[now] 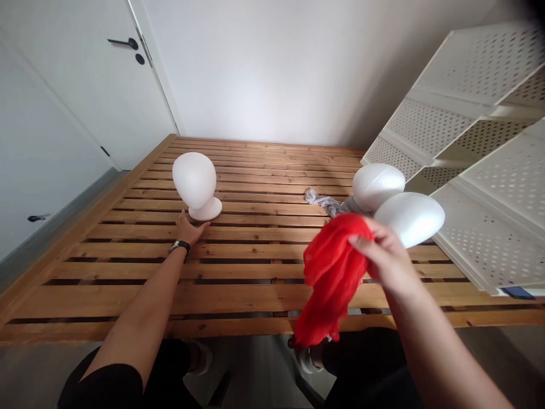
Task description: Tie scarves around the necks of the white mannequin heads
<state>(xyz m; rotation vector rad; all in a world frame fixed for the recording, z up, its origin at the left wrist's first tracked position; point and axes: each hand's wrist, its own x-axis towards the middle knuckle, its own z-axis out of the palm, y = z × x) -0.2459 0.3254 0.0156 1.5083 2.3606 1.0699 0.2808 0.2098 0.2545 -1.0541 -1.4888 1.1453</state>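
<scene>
A white, smooth mannequin head [195,180] stands upright on its round base at the left of the slatted wooden surface. My left hand [190,228] is at the near edge of that base, thumb and fingers spread apart; whether it touches the base I cannot tell. On the right, my right hand [385,253] is closed on a bunched red scarf [334,272], which hangs down past the front edge of the slats. Just beyond the right hand are two more white mannequin heads [378,184], their bases hidden. A thin grey cloth [326,201] lies crumpled beside them.
White perforated shelves [451,130] lean in at the right, with a small dark blue piece [518,292] at their lower corner. The wooden slats [255,250] have gaps between them. A white door [85,68] and a wall [264,68] stand behind.
</scene>
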